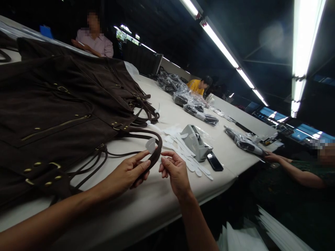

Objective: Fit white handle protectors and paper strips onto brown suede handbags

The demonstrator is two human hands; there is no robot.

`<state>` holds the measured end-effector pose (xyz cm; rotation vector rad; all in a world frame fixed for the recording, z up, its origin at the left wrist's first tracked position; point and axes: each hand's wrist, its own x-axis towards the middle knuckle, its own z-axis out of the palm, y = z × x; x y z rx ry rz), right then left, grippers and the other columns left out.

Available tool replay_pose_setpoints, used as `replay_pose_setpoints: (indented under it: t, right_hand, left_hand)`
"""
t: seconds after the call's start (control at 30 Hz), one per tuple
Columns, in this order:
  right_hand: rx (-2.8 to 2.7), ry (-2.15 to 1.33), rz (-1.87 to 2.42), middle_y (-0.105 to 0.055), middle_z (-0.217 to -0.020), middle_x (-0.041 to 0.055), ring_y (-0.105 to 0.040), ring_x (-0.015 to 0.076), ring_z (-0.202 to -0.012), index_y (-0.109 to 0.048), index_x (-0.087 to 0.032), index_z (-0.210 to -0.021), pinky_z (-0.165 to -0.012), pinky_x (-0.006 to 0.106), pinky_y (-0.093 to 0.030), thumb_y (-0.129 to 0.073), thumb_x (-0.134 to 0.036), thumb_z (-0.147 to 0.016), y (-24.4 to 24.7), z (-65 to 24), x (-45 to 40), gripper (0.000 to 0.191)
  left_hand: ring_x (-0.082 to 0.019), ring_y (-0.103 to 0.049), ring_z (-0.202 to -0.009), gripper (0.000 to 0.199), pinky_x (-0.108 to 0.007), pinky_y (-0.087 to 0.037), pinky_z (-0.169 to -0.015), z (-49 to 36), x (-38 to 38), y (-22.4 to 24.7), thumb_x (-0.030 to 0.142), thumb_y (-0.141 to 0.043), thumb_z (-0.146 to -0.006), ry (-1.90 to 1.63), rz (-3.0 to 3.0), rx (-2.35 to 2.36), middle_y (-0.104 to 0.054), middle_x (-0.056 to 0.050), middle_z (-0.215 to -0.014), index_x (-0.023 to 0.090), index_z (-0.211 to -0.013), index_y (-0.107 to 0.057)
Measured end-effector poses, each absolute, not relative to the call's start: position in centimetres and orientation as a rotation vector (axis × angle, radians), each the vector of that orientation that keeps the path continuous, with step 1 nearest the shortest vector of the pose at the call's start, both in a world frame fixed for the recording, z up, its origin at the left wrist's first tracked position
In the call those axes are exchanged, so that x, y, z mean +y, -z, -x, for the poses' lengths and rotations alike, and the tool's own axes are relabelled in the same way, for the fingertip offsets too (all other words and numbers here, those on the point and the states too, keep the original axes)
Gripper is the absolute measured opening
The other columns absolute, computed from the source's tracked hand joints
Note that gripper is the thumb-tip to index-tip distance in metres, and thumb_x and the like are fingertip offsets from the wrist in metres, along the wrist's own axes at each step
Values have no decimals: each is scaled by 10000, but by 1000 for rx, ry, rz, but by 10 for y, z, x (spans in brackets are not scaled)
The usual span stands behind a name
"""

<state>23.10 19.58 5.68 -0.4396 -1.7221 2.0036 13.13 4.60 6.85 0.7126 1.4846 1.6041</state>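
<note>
A brown handbag (60, 108) with brass zips and rings lies on the left, at the front of several like it. My left hand (131, 170) is closed round its curved bag handle (159, 144), thumb on top. From that handle a small white tag (150, 145) sticks up beside my fingers. Just right of the handle is my right hand (176, 172), its thumb and fingers pinched together; what they hold, if anything, is too small to make out. Loose white paper strips (192, 158) lie beyond it, by a grey tape dispenser (196, 143).
On the white table (227, 177), a black phone (215, 161) lies beside the dispenser. Plastic-wrapped bags (180, 92) are piled farther back. At right a co-worker's hand (273, 157) touches another wrapped bag (243, 141). White sheets (240, 237) stand below the table edge.
</note>
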Motion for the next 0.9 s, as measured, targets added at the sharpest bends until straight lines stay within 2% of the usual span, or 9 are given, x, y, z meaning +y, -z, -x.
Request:
replay_pose_setpoints:
  t: [0.13,0.23,0.33,0.4,0.53,0.63,0.7,0.8,0.9]
  right_hand:
    - [-1734,-2037,297,-687,-627,8,-589,107,-470,-665,-170,-892,-450,196,-407,-749,-333,-799,-67,-233,191,205]
    - [-1744,-2239,146,-745,-877,50,-708,175,-768,-674,-190,-981,-721,286,-546,-801,-305,-741,-74,-232,192,294]
    - [-1811,-2390,-7,-709,-1105,60,-679,223,-1019,-645,-233,-1128,-933,385,-511,-855,-302,-669,-80,-231,195,510]
    - [-1912,-2319,-8,-717,-1068,64,-693,222,-962,-656,-224,-1100,-898,389,-526,-825,-333,-715,-84,-231,198,433]
    - [-2140,-1748,108,-647,-694,18,-568,121,-555,-710,-184,-833,-568,261,-491,-645,-424,-886,-90,-221,204,253]
    - [-2159,-1406,7,-641,-993,69,-556,124,-703,-715,-190,-780,-588,240,-474,-665,-441,-867,-90,-208,210,270]
    - [-2181,-1446,-68,-632,-1041,64,-539,109,-670,-706,-192,-816,-556,231,-459,-647,-452,-876,-85,-200,210,272]
    - [-2189,-1558,-53,-611,-734,-4,-498,95,-575,-698,-195,-823,-537,219,-432,-648,-408,-881,-72,-193,203,226]
    - [-2085,-1611,96,-607,-653,-18,-505,97,-561,-718,-183,-780,-524,215,-423,-727,-364,-815,-59,-193,193,185]
  left_hand:
    - [-81,-394,-445,699,-193,-310,-405,-132,44,-67,617,-554,-828,-1579,-823,1586,-513,43,-599,184,-1371,-468]
    - [-81,-399,-426,607,-193,-305,-393,-129,44,-65,617,-521,-850,-1618,-812,1644,-491,41,-570,169,-1256,-567]
    - [-68,-360,-389,535,-180,-254,-366,-127,44,-69,606,-516,-848,-1650,-723,1665,-483,44,-544,168,-1138,-617]
    - [-57,-325,-373,498,-172,-215,-354,-128,43,-74,618,-521,-837,-1615,-720,1676,-470,46,-521,167,-1012,-640]
    - [-55,-302,-361,502,-171,-193,-343,-132,41,-81,658,-519,-817,-1537,-783,1719,-433,50,-470,168,-797,-623]
    - [-71,-332,-348,507,-187,-215,-339,-132,41,-81,672,-514,-807,-1531,-752,1773,-472,43,-479,176,-775,-613]
    - [-91,-404,-380,507,-201,-278,-363,-130,42,-79,663,-508,-812,-1543,-761,1810,-530,26,-529,176,-788,-645]
    - [-131,-550,-562,457,-211,-405,-503,-125,43,-73,609,-563,-797,-1619,-840,1932,-623,-7,-643,176,-745,-702]
    - [-167,-597,-682,383,-223,-443,-600,-123,44,-67,556,-652,-737,-1668,-830,1998,-679,-17,-704,179,-725,-724]
